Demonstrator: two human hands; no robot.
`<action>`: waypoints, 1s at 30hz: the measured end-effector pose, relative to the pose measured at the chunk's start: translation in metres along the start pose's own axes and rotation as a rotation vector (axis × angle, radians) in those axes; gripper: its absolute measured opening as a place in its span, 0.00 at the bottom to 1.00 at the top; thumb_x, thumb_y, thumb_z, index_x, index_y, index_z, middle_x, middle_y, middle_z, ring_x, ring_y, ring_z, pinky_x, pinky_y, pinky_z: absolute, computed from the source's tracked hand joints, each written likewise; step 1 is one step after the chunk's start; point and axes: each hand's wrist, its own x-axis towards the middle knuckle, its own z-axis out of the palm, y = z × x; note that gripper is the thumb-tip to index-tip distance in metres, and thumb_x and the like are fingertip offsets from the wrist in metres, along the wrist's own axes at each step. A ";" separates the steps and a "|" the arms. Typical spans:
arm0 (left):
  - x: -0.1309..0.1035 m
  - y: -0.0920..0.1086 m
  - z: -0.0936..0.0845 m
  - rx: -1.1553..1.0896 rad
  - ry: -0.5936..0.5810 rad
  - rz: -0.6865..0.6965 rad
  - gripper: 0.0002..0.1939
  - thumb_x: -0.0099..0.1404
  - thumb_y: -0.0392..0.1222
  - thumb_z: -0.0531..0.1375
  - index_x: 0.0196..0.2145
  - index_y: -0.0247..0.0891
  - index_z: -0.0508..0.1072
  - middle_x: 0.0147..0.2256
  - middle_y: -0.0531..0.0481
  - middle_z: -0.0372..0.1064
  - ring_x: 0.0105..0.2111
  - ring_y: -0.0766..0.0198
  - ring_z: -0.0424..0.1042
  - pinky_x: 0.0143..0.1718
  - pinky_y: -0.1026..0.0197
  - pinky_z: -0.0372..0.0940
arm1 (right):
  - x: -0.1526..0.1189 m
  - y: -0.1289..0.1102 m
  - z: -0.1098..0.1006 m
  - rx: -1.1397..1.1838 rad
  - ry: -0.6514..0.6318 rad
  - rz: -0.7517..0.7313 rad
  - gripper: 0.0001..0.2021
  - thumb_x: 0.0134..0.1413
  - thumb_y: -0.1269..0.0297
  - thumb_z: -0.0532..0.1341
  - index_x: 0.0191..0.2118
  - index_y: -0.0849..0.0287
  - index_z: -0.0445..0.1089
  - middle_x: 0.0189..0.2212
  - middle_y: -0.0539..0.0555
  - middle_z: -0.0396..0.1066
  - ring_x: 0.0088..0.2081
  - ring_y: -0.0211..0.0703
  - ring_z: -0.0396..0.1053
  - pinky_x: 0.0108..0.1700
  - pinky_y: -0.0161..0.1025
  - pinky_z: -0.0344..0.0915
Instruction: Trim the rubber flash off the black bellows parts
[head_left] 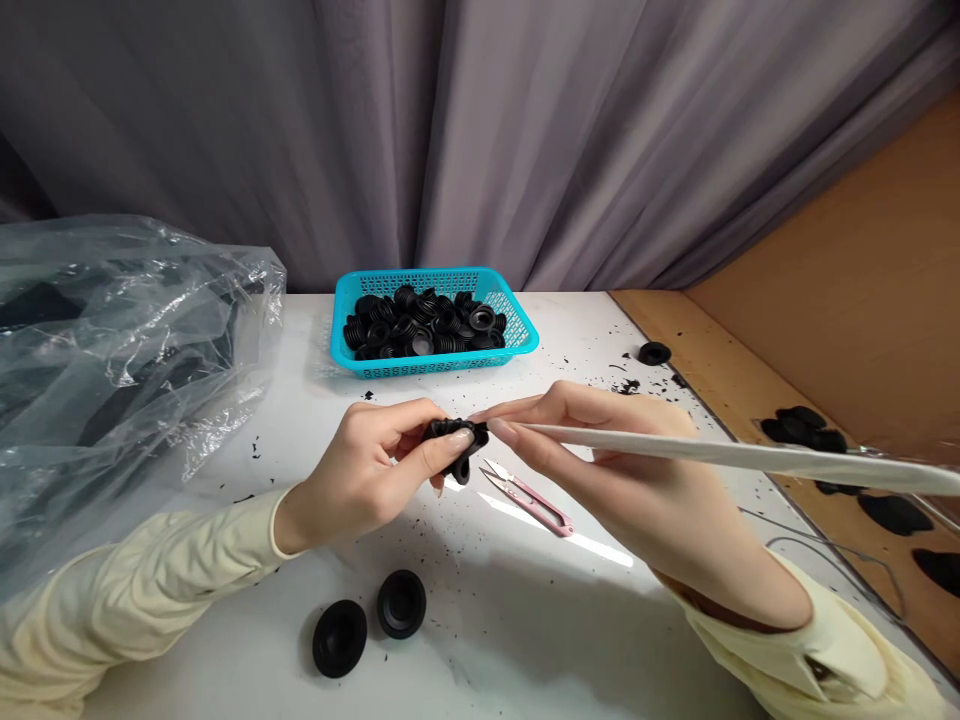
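My left hand [386,465] is closed on a ribbed black rubber part [459,462] at the middle of the view. Just right of it, the thumb and fingers of my right hand [592,430] are pinched at the edge of the same part; what they hold there is too small to make out. A long pale strip [720,452] runs from my right fingertips to the right edge. Pink-handled snips [534,500] lie on the table below the hands. Two round black rubber parts [340,638] rest near the front.
A blue basket [525,338] full of black rubber parts stands at the back. Clear plastic bags [135,340] cover the left side. One black part [654,353] sits back right. Black scraps dot the white table [480,640]; more black pieces [804,430] and a grey cord lie right.
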 end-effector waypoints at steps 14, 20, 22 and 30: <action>0.010 -0.001 -0.011 -0.555 -0.129 -0.462 0.12 0.62 0.42 0.58 0.24 0.33 0.70 0.09 0.59 0.55 0.08 0.78 0.50 0.11 0.74 0.51 | 0.002 -0.004 -0.005 0.151 0.020 0.128 0.12 0.55 0.64 0.65 0.23 0.60 0.69 0.32 0.56 0.77 0.39 0.50 0.75 0.33 0.35 0.69; 0.009 0.000 -0.011 -0.568 -0.125 -0.466 0.11 0.61 0.42 0.59 0.25 0.33 0.71 0.08 0.59 0.52 0.09 0.76 0.50 0.10 0.73 0.49 | 0.003 -0.007 -0.009 0.115 0.041 0.209 0.15 0.54 0.60 0.66 0.21 0.59 0.66 0.33 0.56 0.77 0.37 0.51 0.75 0.34 0.39 0.71; 0.010 0.000 -0.011 -0.566 -0.123 -0.469 0.10 0.61 0.42 0.59 0.25 0.34 0.71 0.08 0.59 0.52 0.09 0.76 0.50 0.10 0.72 0.48 | 0.004 -0.007 -0.009 0.144 0.009 0.220 0.15 0.54 0.60 0.66 0.20 0.59 0.66 0.33 0.57 0.77 0.38 0.51 0.75 0.33 0.39 0.70; 0.010 0.004 -0.013 -0.688 -0.180 -0.457 0.11 0.59 0.41 0.57 0.23 0.32 0.72 0.14 0.53 0.61 0.10 0.74 0.56 0.10 0.71 0.52 | 0.003 -0.002 -0.007 0.130 0.010 0.148 0.10 0.54 0.62 0.66 0.25 0.60 0.71 0.26 0.54 0.76 0.32 0.46 0.75 0.29 0.35 0.67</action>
